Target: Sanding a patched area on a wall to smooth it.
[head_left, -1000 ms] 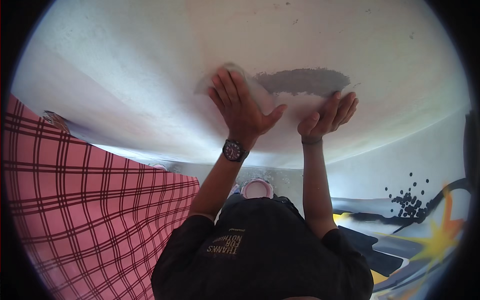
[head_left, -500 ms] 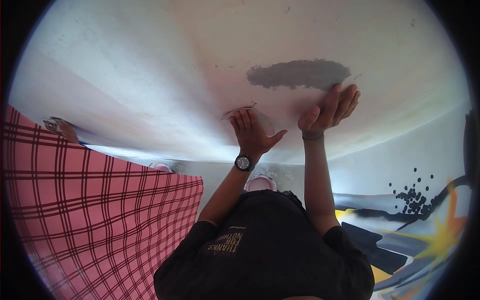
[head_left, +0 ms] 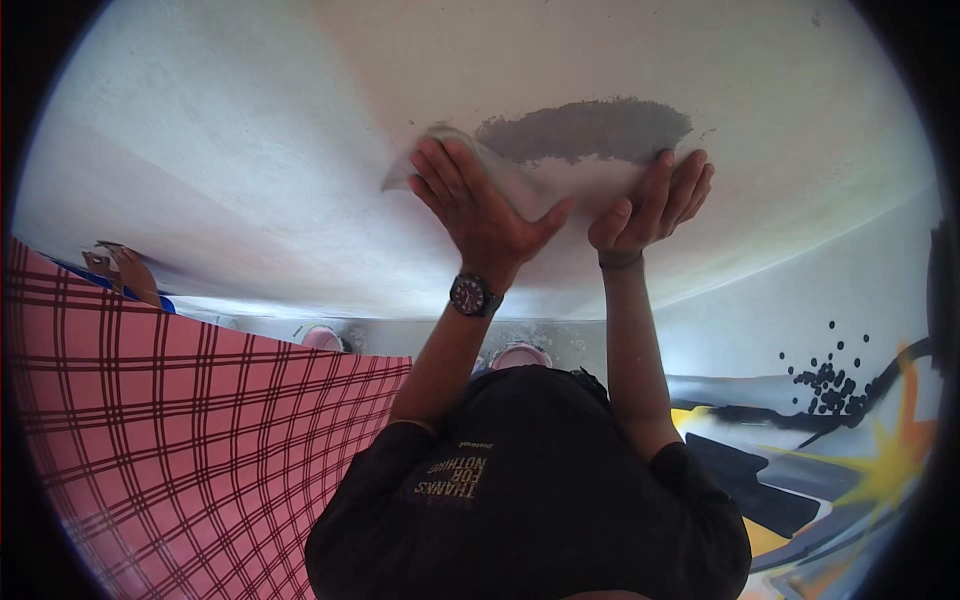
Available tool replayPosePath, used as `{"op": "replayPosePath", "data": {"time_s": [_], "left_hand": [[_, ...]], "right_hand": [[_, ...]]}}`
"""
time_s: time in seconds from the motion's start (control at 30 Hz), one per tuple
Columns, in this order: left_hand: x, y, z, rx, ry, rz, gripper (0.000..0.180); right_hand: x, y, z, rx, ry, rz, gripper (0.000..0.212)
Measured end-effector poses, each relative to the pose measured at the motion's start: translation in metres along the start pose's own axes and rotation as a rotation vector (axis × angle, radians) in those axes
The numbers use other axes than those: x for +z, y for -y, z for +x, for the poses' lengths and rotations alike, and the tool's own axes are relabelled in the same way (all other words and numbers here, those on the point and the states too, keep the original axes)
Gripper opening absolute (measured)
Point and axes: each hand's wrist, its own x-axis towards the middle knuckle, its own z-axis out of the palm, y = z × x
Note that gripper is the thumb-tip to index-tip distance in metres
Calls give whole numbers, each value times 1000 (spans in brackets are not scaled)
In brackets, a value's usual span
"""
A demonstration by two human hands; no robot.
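My left hand lies flat against the pale wall, its thumb stretched out to the right. Under its fingers is a thin, pale grey sheet that looks like sandpaper; its edges curl out past the fingertips, and most of it is hidden by the palm. To its right, a rough dark grey patch marks the wall. My right hand holds nothing, its fingers apart and resting on the wall at the patch's lower right edge.
A pink checked cloth hangs at the left. Past it another person's hand works at the wall with something small. Pink buckets stand below on the floor. A painted mural covers the right side.
My left hand has slid up and left along the wall with the sheet under it. My right hand has stayed nearly in place. The other person's hand has shifted slightly.
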Motion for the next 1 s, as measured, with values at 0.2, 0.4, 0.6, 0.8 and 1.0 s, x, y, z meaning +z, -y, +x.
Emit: {"op": "replayPosePath", "data": {"time_s": [0.2, 0.4, 0.6, 0.8, 1.0], "left_hand": [[31, 30, -125, 42, 137, 36, 134], [33, 32, -115, 76, 165, 57, 132], [11, 26, -30, 48, 26, 49, 132], [-6, 11, 23, -1, -38, -36, 131], [1, -6, 2, 1, 16, -180, 123]], "right_hand": [[2, 6, -1, 1, -4, 7, 64], [1, -2, -2, 0, -14, 13, 63], [0, -6, -3, 5, -16, 14, 62], [1, -5, -5, 0, -16, 2, 64], [-16, 10, -45, 129, -52, 405, 42]]}}
